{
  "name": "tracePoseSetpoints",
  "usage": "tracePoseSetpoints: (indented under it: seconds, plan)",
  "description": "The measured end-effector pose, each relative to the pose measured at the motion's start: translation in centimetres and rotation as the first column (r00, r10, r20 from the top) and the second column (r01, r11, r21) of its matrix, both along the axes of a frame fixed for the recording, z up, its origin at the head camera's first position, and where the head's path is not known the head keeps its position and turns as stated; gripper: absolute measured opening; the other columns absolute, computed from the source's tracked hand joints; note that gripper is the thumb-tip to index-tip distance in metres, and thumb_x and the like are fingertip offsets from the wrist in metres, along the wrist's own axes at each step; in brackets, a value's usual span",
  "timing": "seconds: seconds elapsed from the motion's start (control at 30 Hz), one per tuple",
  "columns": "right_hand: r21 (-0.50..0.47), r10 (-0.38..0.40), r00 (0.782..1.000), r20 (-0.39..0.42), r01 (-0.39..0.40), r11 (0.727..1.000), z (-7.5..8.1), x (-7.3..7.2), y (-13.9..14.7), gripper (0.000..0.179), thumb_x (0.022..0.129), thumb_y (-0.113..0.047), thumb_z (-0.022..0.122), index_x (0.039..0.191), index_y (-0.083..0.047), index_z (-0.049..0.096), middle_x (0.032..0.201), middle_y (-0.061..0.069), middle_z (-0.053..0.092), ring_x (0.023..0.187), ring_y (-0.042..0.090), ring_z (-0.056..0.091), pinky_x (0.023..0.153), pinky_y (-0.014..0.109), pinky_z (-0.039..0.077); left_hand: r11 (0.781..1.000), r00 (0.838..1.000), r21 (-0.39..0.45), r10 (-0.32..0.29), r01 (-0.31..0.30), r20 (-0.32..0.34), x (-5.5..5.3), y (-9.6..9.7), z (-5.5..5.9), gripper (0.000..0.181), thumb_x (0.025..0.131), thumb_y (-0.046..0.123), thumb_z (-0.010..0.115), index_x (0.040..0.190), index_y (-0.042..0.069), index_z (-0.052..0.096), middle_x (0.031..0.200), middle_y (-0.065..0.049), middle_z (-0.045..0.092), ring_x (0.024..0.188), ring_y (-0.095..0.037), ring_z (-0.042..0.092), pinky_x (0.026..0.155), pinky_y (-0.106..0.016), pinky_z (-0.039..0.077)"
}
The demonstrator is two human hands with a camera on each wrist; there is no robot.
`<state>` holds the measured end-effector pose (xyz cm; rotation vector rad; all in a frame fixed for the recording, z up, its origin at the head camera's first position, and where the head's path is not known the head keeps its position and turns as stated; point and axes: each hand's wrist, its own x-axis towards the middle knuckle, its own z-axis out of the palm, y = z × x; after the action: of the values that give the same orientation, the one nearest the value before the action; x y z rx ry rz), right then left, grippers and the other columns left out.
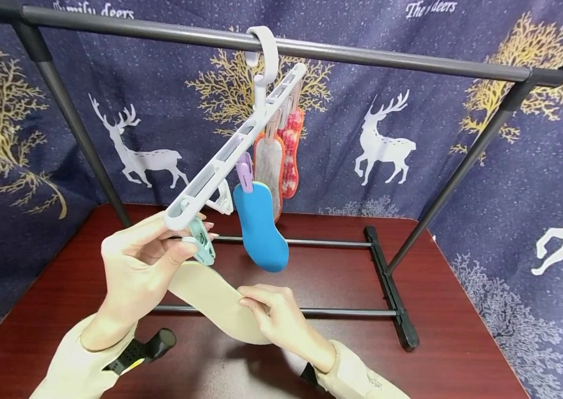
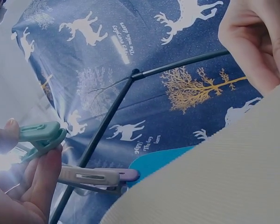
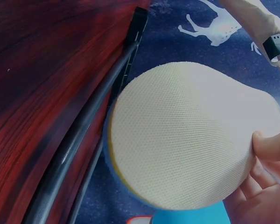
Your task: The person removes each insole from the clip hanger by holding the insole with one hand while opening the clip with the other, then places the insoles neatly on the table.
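My left hand [image 1: 139, 263] pinches a mint-green clothespin [image 1: 203, 242] between thumb and fingers, at the near end of a white clip hanger [image 1: 221, 160]. In the left wrist view the green clothespin [image 2: 41, 135] lies between thumb and fingertips. With thumb and fingers, my right hand [image 1: 279, 318] grips a cream insole [image 1: 221, 305] by its side edge. The insole's upper end is just below the clothespin in the head view. In the right wrist view the insole [image 3: 186, 135] shows its ribbed cream face, with a thin blue underside along the rim.
A blue insole [image 1: 260, 227] hangs from a purple clothespin [image 1: 245, 172]. Behind it hang a grey insole [image 1: 268, 166] and a red patterned one [image 1: 290, 158]. The hanger hooks over a black rack's top bar [image 1: 386, 58]; the rack stands on a dark red table [image 1: 441, 310].
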<state>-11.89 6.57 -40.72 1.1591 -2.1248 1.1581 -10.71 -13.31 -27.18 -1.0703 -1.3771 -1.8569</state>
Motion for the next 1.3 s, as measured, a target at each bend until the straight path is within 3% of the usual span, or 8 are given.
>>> tracePoseSetpoints:
  seconds: [0.2,0.53,0.93,1.3]
  plan:
    - [0.021,-0.009,1.000,0.019,0.009,1.000,-0.05,-0.09,-0.04,0.014,0.088,-0.005,0.068,0.101,-0.003,0.073,0.090,0.005,0.074,0.081,0.007,0.069,0.073,0.010,0.052,1.000,1.000,0.002,0.005,-0.005,0.009,0.08,-0.03,0.08,0.036,0.081,-0.002,0.074,0.108,-0.021,0.061,0.101,-0.018,0.071,0.084,-0.023,0.072,0.077,-0.027,0.059]
    - [0.046,0.001,0.999,0.053,-0.003,0.999,0.12,0.12,-0.14,0.012,0.087,-0.004,0.069,0.098,-0.005,0.073,0.085,0.003,0.072,0.074,0.006,0.065,0.069,0.008,0.050,0.999,0.999,0.001,-0.043,0.043,0.012,0.00,0.11,-0.06,0.038,0.079,-0.008,0.072,0.110,-0.025,0.057,0.101,-0.019,0.071,0.085,-0.025,0.072,0.076,-0.029,0.059]
    - [0.119,-0.007,1.000,0.027,0.003,0.993,-0.30,0.37,-0.27,0.013,0.088,-0.007,0.068,0.100,-0.008,0.074,0.085,-0.001,0.072,0.069,0.001,0.059,0.065,0.003,0.044,0.999,1.000,-0.035,-0.026,0.027,0.016,0.15,0.09,-0.20,0.036,0.079,-0.006,0.073,0.109,-0.021,0.060,0.103,-0.016,0.071,0.088,-0.023,0.072,0.077,-0.028,0.059]
    - [0.172,-0.031,0.999,-0.038,0.037,0.984,-0.42,0.48,-0.40,0.010,0.089,-0.010,0.068,0.098,-0.012,0.072,0.083,-0.004,0.070,0.070,0.001,0.062,0.066,0.006,0.047,0.998,0.999,-0.056,-0.039,0.041,0.037,0.29,0.12,-0.17,0.035,0.078,-0.009,0.073,0.109,-0.019,0.061,0.102,-0.015,0.070,0.087,-0.021,0.070,0.075,-0.027,0.059]
